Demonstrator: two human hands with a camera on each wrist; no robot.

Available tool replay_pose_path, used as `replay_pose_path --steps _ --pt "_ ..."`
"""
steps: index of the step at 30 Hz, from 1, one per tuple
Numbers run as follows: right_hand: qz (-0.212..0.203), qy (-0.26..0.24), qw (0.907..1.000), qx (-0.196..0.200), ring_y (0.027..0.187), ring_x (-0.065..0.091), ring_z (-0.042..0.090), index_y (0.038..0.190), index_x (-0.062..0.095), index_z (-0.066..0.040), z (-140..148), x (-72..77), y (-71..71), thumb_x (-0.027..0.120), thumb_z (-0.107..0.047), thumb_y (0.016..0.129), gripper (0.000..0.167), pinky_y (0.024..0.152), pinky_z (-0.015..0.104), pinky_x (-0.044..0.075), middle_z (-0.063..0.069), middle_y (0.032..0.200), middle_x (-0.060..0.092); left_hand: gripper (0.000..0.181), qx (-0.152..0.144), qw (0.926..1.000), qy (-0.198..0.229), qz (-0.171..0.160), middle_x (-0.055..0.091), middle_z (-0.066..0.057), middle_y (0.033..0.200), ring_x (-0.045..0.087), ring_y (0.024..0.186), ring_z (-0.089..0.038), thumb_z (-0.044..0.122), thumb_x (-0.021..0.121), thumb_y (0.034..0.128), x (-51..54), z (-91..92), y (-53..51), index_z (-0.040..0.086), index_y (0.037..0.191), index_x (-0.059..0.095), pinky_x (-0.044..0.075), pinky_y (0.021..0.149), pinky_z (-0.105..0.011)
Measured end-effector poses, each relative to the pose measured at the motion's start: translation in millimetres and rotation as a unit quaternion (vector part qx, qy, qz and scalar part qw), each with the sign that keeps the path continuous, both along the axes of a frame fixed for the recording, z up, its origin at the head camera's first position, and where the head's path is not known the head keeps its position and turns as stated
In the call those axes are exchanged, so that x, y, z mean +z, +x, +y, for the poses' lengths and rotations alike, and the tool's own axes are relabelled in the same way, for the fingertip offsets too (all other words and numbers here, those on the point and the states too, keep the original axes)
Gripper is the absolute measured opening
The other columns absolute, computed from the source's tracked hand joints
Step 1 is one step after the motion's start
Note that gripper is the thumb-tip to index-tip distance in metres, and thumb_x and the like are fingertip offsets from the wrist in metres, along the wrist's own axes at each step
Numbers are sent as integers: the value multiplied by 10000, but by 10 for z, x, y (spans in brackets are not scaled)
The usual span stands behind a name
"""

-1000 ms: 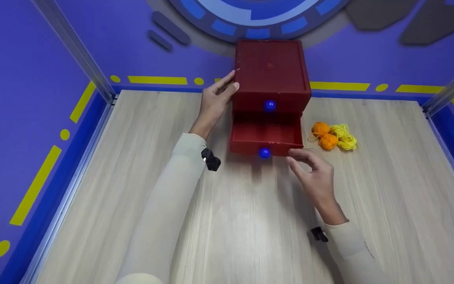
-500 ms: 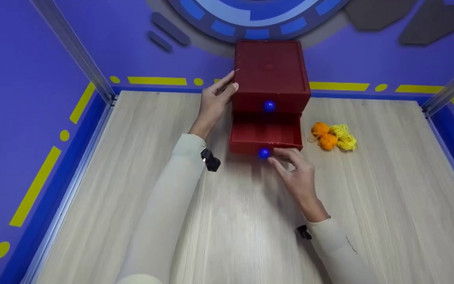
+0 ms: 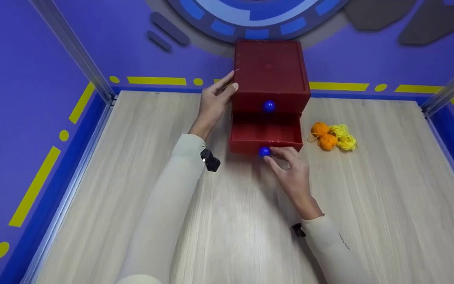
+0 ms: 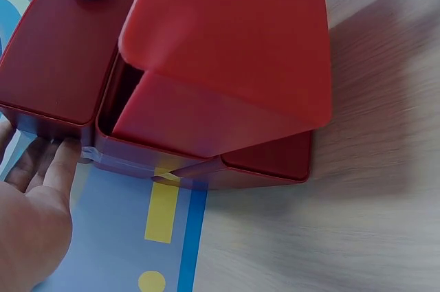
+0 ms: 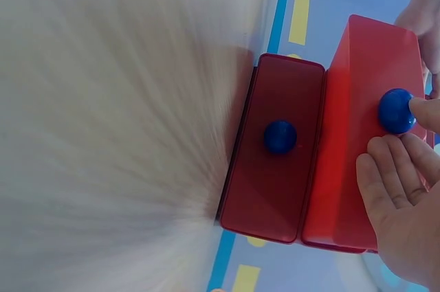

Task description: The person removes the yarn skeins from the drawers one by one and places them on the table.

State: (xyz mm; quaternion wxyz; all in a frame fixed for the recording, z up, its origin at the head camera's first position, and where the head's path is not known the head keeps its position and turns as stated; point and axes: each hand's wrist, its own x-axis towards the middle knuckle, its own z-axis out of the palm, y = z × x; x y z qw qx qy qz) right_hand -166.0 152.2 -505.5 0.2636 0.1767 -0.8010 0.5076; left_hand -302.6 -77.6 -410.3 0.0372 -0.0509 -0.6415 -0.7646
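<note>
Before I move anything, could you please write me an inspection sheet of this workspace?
Surface: pale wood-grain tabletop.
Job's things: red drawer unit; middle drawer pulled out, top drawer and bottom drawer shut.
Clutter: orange yarn and yellow yarn on the table, right of the unit.
Hands: left hand rests against the unit's side; right hand pinches the middle drawer's blue knob.
Cables: nothing seen.
Surroundings: blue-purple panels with yellow markings; metal posts at the corners.
</note>
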Motion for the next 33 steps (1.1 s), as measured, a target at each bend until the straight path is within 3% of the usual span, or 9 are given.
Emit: replay_pose_path --steps 13,19,27,33 --pt "-199 196 9996 -51 958 731 264 1123 796 -15 12 -4 -81 881 -59 885 257 870 370 608 79 1046 733 468 -15 9999 -77 102 630 -29 1473 621 1285 -132 171 717 1041 -13 -29 10 131 1498 629 531 1038 -303" --pt "-349 39 9994 37 965 724 327 1124 795 -9 34 -6 -170 872 -61 895 247 885 425 607 89 1050 733 466 -44 10000 -31 9 618 -18 1489 609 1300 -124 166 715 1043 3 -25 8 129 1500 628 521 1045 -283" --pt "-542 32 9985 38 990 723 249 1134 793 -21 49 35 -289 864 -98 913 244 911 401 596 75 1070 733 457 9 10000 15 -81 631 -18 1470 618 1280 -125 163 725 1036 32 -8 5 123 1484 644 527 1033 -277" --pt "-735 2 9973 55 1013 725 294 1156 785 -23 45 54 -375 856 -108 924 257 936 446 588 88 1087 728 458 24 10000 -15 -47 656 -24 1439 633 1261 -126 164 732 1030 30 -6 6 120 1479 649 531 1025 -278"
